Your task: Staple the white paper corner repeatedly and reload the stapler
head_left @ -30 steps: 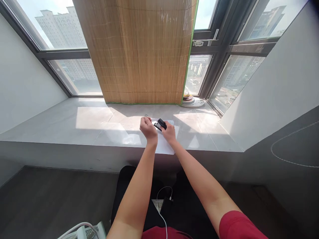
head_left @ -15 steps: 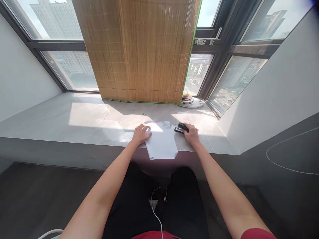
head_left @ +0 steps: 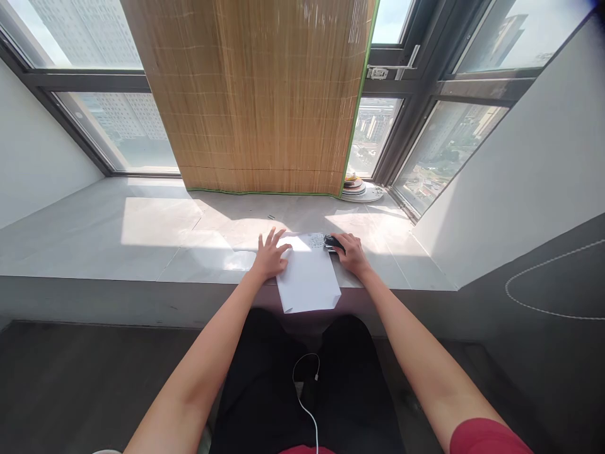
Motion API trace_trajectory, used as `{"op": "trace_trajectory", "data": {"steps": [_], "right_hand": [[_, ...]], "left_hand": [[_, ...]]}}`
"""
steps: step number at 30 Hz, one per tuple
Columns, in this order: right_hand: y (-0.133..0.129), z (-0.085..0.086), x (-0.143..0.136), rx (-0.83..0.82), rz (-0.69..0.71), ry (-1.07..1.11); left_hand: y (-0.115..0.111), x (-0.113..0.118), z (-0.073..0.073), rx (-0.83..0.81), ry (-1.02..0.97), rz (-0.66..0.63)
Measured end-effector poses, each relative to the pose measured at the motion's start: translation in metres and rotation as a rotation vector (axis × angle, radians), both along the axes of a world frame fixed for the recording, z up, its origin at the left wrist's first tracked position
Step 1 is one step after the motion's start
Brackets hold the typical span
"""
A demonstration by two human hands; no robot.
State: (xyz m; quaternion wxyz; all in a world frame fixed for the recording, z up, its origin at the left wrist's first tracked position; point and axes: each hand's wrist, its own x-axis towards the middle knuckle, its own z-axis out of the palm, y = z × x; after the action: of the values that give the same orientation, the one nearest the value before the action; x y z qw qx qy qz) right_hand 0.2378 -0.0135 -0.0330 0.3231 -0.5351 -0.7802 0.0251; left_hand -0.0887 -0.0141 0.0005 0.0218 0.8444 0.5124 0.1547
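Observation:
White paper (head_left: 309,277) lies on the pale window sill, its near end jutting past the front edge and one near corner curled. Printed marks show near its far right corner. My left hand (head_left: 273,255) rests on the paper's left edge with the fingers spread. On the right, my right hand (head_left: 350,252) is wrapped round a black stapler (head_left: 335,242), whose front end meets the paper's far right edge. Whether the paper sits between the stapler's jaws is too small to tell.
A bamboo blind (head_left: 269,101) hangs over the window behind the sill (head_left: 155,221). Stacked round plates or discs (head_left: 362,192) stand at the back right. Small staple-like pieces (head_left: 271,217) lie beyond the paper. A white cable hangs between my legs.
My right hand has brought the stapler left to the paper's edge. My left hand's fingers have spread out over the paper, which now reaches slightly nearer to me.

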Motion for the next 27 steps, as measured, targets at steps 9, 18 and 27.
{"op": "trace_trajectory", "data": {"steps": [9,18,27], "right_hand": [[-0.004,0.004,-0.007,0.053,0.03,-0.103],[-0.002,0.001,-0.007,0.056,0.041,-0.152],[-0.004,0.003,-0.006,0.047,0.028,-0.164]], "left_hand": [[-0.003,0.048,-0.003,-0.164,0.1,-0.223],[-0.016,0.069,0.0,-0.264,0.092,-0.294],[-0.022,0.086,-0.018,-0.22,0.048,-0.268]]}}
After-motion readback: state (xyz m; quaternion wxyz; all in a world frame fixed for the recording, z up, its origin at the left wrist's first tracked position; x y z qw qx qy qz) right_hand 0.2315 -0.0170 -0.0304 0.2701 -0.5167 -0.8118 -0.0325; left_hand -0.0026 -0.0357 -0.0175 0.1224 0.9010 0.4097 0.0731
